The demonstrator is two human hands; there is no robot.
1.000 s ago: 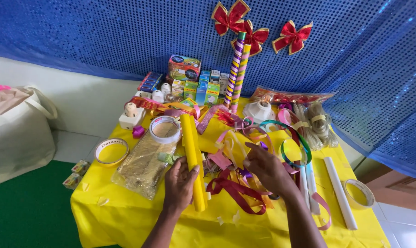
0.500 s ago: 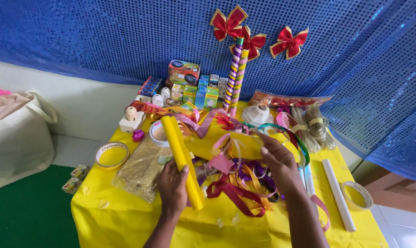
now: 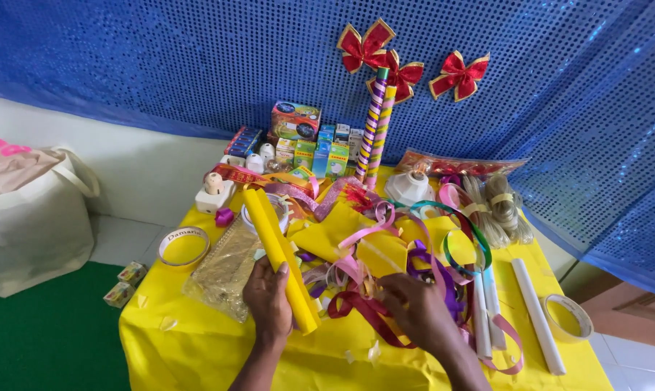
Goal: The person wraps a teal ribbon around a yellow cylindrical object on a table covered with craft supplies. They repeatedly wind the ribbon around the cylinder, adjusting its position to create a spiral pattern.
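Our left hand [image 3: 268, 298] is wrapped around a yellow rolled tube [image 3: 278, 253], thumb over the top, and the tube slants away from us past our knuckles. Our right hand [image 3: 414, 311] lies palm down, well apart from the left, pressed into a tangle of ribbons [image 3: 385, 253]; its fingertips are buried under the loops, so we cannot tell whether they pinch a strand or just rest there. Just left of the left hand lies a glittery gold bag [image 3: 222, 269], partly covered by the tube. Right of the right hand lie white paper rolls [image 3: 536, 315] and a tape ring [image 3: 568, 316]. Beyond both hands, small boxes [image 3: 320, 148] stand in a row, their details too small to read, beside striped sticks [image 3: 374, 123] topped with red bows [image 3: 367, 45]. The yellow tablecloth [image 3: 197, 347] is cut off at the bottom edge.
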